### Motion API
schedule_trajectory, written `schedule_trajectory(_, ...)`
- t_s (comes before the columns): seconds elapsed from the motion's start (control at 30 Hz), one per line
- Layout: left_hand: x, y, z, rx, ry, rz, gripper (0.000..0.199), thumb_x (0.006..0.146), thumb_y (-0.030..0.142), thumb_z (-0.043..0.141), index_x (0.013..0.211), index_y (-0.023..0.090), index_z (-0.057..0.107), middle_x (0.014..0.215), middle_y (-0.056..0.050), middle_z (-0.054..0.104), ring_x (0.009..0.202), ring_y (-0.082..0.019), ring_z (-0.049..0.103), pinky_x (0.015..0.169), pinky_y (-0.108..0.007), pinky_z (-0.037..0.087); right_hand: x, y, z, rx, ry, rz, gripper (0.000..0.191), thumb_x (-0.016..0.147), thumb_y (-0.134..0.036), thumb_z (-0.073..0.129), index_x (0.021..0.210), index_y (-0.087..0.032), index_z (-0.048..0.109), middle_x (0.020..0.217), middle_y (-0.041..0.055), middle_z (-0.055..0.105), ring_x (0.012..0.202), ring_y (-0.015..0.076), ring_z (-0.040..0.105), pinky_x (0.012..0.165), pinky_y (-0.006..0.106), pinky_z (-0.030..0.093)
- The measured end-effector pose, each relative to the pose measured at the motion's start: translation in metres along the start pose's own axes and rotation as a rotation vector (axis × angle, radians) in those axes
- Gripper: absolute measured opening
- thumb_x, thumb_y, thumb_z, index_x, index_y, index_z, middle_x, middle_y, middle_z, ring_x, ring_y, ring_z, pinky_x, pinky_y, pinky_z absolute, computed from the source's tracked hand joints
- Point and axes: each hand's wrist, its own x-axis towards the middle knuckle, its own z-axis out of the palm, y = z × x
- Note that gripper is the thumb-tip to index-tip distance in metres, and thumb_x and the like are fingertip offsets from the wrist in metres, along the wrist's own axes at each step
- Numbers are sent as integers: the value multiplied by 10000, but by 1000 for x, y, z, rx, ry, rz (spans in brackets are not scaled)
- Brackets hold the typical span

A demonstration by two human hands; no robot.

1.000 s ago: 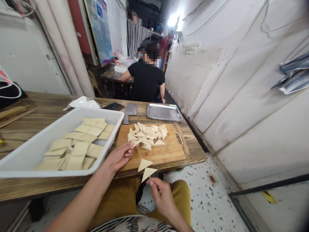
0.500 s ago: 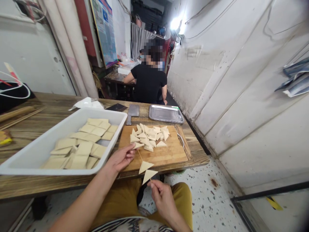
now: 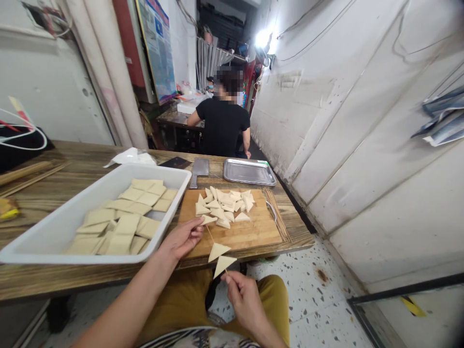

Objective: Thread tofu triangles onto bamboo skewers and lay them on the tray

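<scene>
Evidently, the right hand (image 3: 243,294) pinched a skewer (image 3: 210,233) bearing two tofu triangles (image 3: 218,251); the left hand (image 3: 185,237) pinched a third triangle (image 3: 209,220) at its tip; an unthreaded pile (image 3: 225,203) lay beyond both.

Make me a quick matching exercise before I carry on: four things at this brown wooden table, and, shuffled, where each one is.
Things:
1. Thin tan wooden skewer
2. Grey metal cleaver
3. Flat cream square slices
4. Pile of cream triangular pieces

Places:
A. Inside the white rectangular plastic tub
B. On the light-brown wooden cutting board
C. Gripped by the right hand
D. On the table, between the tub and the shiny rectangular metal tray

Right pairs: 1-C, 2-D, 3-A, 4-B.
</scene>
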Motion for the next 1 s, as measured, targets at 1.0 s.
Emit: schedule_trajectory(1.0,-1,-5,0,118,6,102,129,786,-26,537,686,55,552,663,-12,510,469,-13,440,335,-84,294,2,-1,2,44,-15,26,344,929,-386,406,725,-159,563,528,-57,292,483,83,262,441,207,188)
